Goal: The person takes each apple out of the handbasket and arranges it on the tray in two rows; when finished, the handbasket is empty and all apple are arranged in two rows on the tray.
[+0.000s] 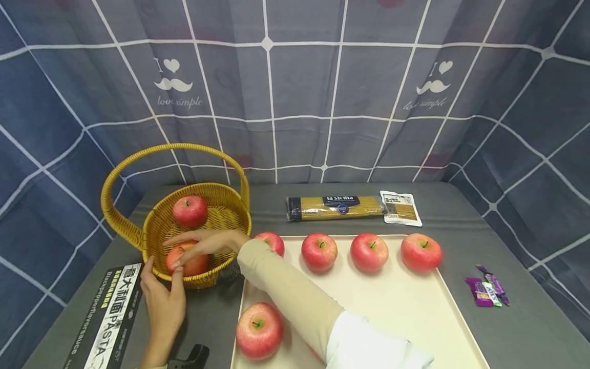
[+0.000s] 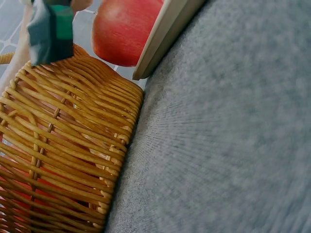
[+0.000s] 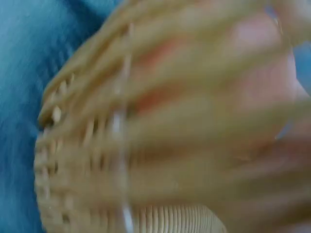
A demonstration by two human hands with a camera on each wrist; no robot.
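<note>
A yellow wicker basket (image 1: 154,230) with a tall handle stands at the left and contains two red apples. One apple (image 1: 190,210) lies toward the back. My right hand (image 1: 207,243) reaches across into the basket, its thumb and fingers on either side of the front apple (image 1: 195,263). My left hand (image 1: 163,302) is at the basket's front-left edge, fingers spread and fairly straight, fingertips right at the rim beside that apple. In the left wrist view the woven side (image 2: 73,141) fills the left part, with red showing through. The right wrist view is blurred by motion.
A cream tray (image 1: 369,318) carries several apples (image 1: 259,330), partly behind my right sleeve. Behind it lie a spaghetti pack (image 1: 336,207) and a white packet (image 1: 401,208). Small purple-wrapped sweets (image 1: 488,289) are on the right. A pasta box (image 1: 106,318) lies in front of the basket.
</note>
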